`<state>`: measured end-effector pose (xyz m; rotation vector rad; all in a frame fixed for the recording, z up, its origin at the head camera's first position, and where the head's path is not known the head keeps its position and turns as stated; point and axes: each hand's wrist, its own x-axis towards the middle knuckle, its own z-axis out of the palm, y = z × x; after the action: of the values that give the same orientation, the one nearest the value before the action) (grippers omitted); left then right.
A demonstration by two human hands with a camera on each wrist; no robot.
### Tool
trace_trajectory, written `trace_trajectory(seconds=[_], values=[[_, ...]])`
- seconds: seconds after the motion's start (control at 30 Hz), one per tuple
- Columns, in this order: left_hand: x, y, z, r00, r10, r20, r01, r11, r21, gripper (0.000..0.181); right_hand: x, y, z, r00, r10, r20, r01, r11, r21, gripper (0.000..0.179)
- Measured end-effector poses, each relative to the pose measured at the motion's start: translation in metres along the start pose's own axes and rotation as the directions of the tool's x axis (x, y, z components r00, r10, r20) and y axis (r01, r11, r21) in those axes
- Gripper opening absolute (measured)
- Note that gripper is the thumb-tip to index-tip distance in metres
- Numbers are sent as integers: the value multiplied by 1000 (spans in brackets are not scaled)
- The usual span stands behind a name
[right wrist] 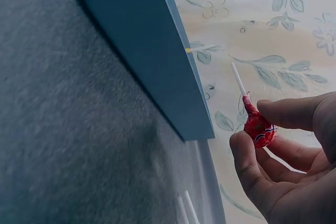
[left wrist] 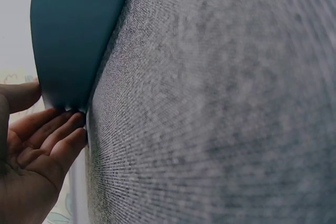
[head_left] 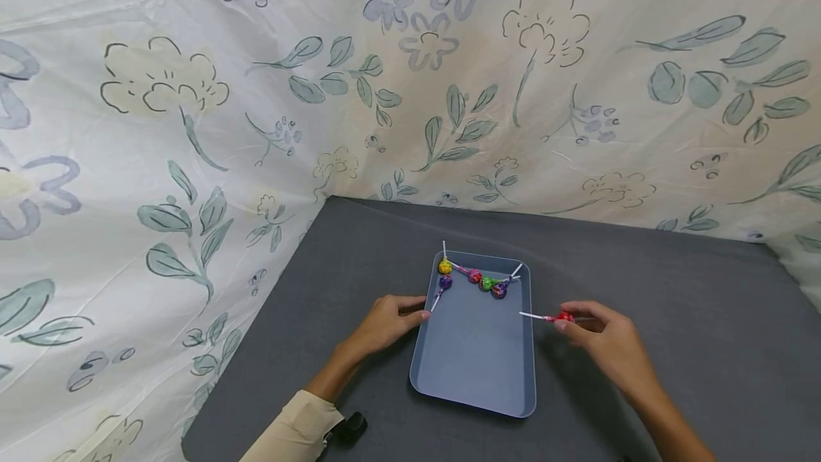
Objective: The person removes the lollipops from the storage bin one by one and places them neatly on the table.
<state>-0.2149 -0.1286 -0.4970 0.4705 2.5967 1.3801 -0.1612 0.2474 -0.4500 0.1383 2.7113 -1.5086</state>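
The round red-wrapped lollipop (right wrist: 260, 128), pinched between the fingers of the right hand (head_left: 608, 344), looks light, hard and slick, best held there, while the left hand (head_left: 385, 323) grips the blue-grey rectangular tray (head_left: 474, 355).

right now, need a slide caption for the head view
Left hand touches a blue-grey tray of five lollipops while the right hand pinches a red lollipop.

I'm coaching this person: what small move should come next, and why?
Probably carry the red lollipop leftward over the tray and lower it in: the right grip holds it at the tray's right side, five other lollipops are already inside, much of the tray is bare, and the left grip touches its left side.
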Motion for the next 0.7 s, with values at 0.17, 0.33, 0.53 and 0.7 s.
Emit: trace_trajectory(seconds=[0.17, 0.33, 0.53, 0.7], values=[[0, 0, 0, 1000, 0, 0, 0, 1000, -6, 47, -3, 11, -5, 1000, 5, 3, -5, 1000, 1, 49], [0, 1, 0, 1000, 0, 4, 0, 1000, 0, 47, -6, 20, -8, 1000, 20, 2, -20, 1000, -21, 52], [0, 2, 0, 1000, 0, 5, 0, 1000, 4, 48, -11, 29, -9, 999, 39, -14, -39, 999, -9, 49], [1, 1, 0, 1000, 2, 3, -2, 1000, 7, 48, -13, 36, -12, 998, 54, -19, -55, 998, -39, 50]])
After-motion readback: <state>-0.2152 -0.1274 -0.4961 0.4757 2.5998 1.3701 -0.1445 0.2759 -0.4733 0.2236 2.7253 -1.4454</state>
